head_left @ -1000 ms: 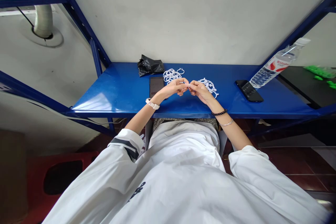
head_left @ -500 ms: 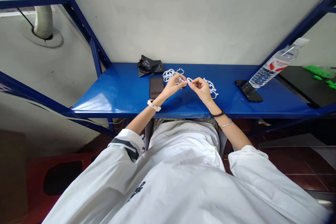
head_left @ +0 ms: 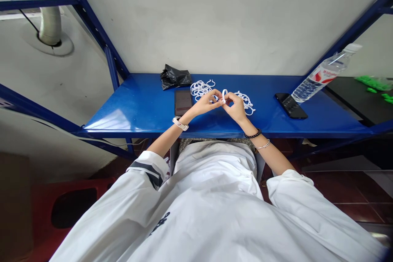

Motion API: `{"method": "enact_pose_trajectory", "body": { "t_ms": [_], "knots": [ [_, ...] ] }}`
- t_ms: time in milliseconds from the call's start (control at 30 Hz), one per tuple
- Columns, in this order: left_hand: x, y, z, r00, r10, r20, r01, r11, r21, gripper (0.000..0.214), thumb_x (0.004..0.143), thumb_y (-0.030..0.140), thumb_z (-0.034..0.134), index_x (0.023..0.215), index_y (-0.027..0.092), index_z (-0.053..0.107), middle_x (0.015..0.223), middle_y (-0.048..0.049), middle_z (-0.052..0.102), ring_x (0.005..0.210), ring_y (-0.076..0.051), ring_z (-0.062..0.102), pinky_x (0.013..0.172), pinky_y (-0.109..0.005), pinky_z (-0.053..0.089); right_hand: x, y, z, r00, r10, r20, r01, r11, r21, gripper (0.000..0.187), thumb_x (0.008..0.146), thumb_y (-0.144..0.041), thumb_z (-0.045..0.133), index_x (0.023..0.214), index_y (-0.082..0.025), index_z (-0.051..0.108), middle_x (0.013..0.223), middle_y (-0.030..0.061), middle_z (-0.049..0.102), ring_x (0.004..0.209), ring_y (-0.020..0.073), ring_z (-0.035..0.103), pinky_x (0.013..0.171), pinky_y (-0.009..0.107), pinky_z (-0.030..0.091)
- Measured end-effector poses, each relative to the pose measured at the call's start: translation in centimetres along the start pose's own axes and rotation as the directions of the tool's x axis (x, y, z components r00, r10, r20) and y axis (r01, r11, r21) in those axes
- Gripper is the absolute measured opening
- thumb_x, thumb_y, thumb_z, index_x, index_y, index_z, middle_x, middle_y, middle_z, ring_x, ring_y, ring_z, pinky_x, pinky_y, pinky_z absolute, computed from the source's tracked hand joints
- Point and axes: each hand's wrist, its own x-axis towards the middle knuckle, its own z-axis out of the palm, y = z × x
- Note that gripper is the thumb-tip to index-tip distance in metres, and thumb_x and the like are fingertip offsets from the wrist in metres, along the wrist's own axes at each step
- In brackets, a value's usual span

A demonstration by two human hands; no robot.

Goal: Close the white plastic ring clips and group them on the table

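Observation:
My left hand (head_left: pixel 206 104) and my right hand (head_left: pixel 235 106) meet over the blue shelf top (head_left: pixel 138 108), fingers pinched together on one small white plastic ring (head_left: pixel 224 95) held between them. A heap of the same white rings (head_left: pixel 201 87) lies just behind my left hand. A second heap of white rings (head_left: pixel 247 102) lies behind and to the right of my right hand. My left wrist wears a pale watch, my right wrist a dark bead bracelet and a thin bangle.
A crumpled black bag (head_left: pixel 175 77) sits at the back. A dark phone (head_left: pixel 183 102) lies left of my hands, another phone (head_left: pixel 290 105) at the right beside a leaning water bottle (head_left: pixel 324 73). Blue frame posts rise on both sides.
My hands drew slightly apart half a second ago, then came back together on the white ring, now raised a little between the fingertips.

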Motion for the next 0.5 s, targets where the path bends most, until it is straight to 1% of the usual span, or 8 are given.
{"method": "enact_pose_trajectory", "body": {
  "t_ms": [133, 233, 367, 500],
  "knots": [
    [0.1, -0.4, -0.1, 1.000, 0.017, 0.023, -0.017, 1.000, -0.010, 0.038, 0.083, 0.045, 0.071, 0.100, 0.017, 0.052, 0.104, -0.0038, 0.056, 0.072, -0.008, 0.055, 0.062, -0.020, 0.046, 0.0, 0.0, 0.0, 0.999, -0.032, 0.027, 0.033, 0.999, -0.043, 0.021, 0.080, -0.039, 0.070, 0.072, -0.023, 0.058, 0.079, 0.0045, 0.065, 0.070, 0.0198, 0.055, 0.071, 0.035, 0.047],
    [0.3, -0.9, -0.1, 1.000, -0.007, 0.006, 0.007, 0.999, -0.044, 0.039, 0.081, 0.042, 0.073, 0.101, 0.019, 0.050, 0.105, -0.0030, 0.057, 0.073, -0.007, 0.055, 0.064, -0.020, 0.048, 0.0, 0.2, 0.0, 0.997, -0.055, 0.046, 0.057, 0.998, -0.038, 0.014, 0.081, -0.035, 0.068, 0.079, -0.023, 0.061, 0.087, 0.0062, 0.067, 0.076, 0.0216, 0.058, 0.075, 0.037, 0.050],
    [0.7, -1.6, -0.1, 0.995, -0.093, -0.047, 0.087, 0.990, -0.113, 0.041, 0.079, 0.037, 0.077, 0.101, 0.019, 0.048, 0.095, -0.0004, 0.060, 0.068, -0.007, 0.058, 0.063, -0.020, 0.049, -0.2, 0.4, 0.2, 0.997, -0.072, 0.038, 0.073, 0.997, -0.028, 0.010, 0.084, -0.031, 0.064, 0.091, -0.024, 0.064, 0.099, 0.0080, 0.067, 0.086, 0.0237, 0.061, 0.081, 0.039, 0.052],
    [0.8, -1.8, -0.2, 0.992, -0.116, -0.040, 0.107, 0.978, -0.181, 0.035, 0.082, 0.032, 0.074, 0.101, 0.019, 0.047, 0.089, 0.0005, 0.061, 0.066, -0.008, 0.062, 0.064, -0.022, 0.050, -0.3, 0.3, 0.3, 0.992, -0.118, 0.037, 0.119, 0.992, -0.048, 0.012, 0.087, -0.028, 0.059, 0.095, -0.024, 0.066, 0.103, 0.0086, 0.071, 0.091, 0.0252, 0.064, 0.086, 0.041, 0.053]
  ]
}}
